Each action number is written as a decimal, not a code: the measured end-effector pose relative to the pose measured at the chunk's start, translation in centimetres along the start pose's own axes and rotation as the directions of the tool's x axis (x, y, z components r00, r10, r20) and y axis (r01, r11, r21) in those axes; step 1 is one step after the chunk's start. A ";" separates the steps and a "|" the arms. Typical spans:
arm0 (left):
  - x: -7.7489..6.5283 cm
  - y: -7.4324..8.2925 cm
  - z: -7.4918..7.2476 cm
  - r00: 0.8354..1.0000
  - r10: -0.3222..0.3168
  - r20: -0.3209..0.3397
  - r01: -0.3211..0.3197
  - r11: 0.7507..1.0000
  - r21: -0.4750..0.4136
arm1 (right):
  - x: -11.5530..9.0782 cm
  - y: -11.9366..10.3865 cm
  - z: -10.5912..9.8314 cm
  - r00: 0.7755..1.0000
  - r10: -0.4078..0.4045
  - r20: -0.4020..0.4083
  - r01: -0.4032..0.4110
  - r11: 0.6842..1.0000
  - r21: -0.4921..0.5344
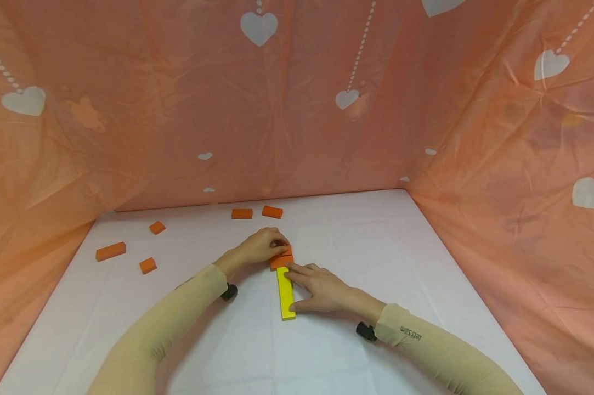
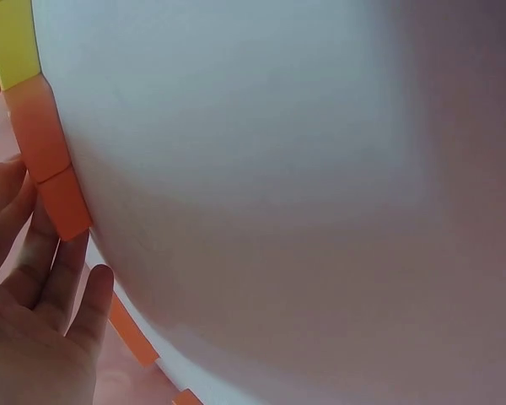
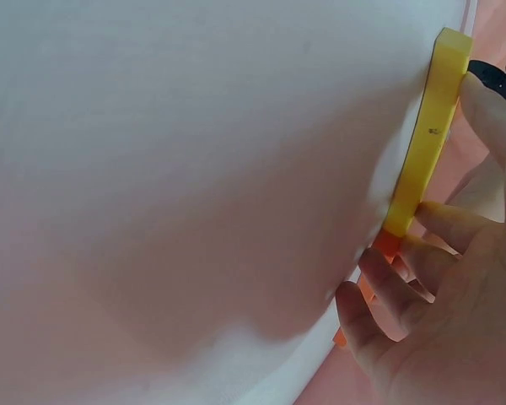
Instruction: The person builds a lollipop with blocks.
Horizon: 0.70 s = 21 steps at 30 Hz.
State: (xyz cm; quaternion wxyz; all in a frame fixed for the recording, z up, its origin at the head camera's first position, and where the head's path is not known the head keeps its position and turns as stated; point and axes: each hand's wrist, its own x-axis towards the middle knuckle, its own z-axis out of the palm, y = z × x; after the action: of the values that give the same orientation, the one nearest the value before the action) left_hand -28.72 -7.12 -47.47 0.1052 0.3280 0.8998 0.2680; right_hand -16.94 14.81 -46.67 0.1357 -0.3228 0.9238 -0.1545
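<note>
From far away, I see the left hand [image 1: 259, 245] pinch the far orange block [image 2: 65, 205]. The near orange block [image 1: 281, 262] touches it, and the yellow bar [image 1: 284, 293] touches the near one, all in a row on the white table [image 1: 400, 247]. The right hand [image 1: 323, 288] is loose, fingers and thumb against the bar's right side. Three left blocks [image 1: 110, 251] and two back blocks [image 1: 242, 214] lie apart.
</note>
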 end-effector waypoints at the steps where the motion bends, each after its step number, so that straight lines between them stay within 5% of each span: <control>1: 0.0 0.0 0.0 1.000 0.001 -0.002 -0.001 1.000 -0.002 | 0.0 0.0 0.0 1.000 0.000 0.000 0.000 1.000 -0.001; 21: -0.2 -0.1 0.0 1.000 0.006 -0.004 -0.006 1.000 -0.023 | -0.1 -0.1 -0.1 1.000 0.002 0.004 -0.002 1.000 0.004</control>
State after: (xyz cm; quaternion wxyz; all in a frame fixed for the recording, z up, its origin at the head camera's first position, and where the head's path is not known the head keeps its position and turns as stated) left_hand -28.61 -7.36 -47.53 0.1062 0.3289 0.8958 0.2794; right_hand -16.83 14.76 -46.55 0.1382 -0.3220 0.9236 -0.1557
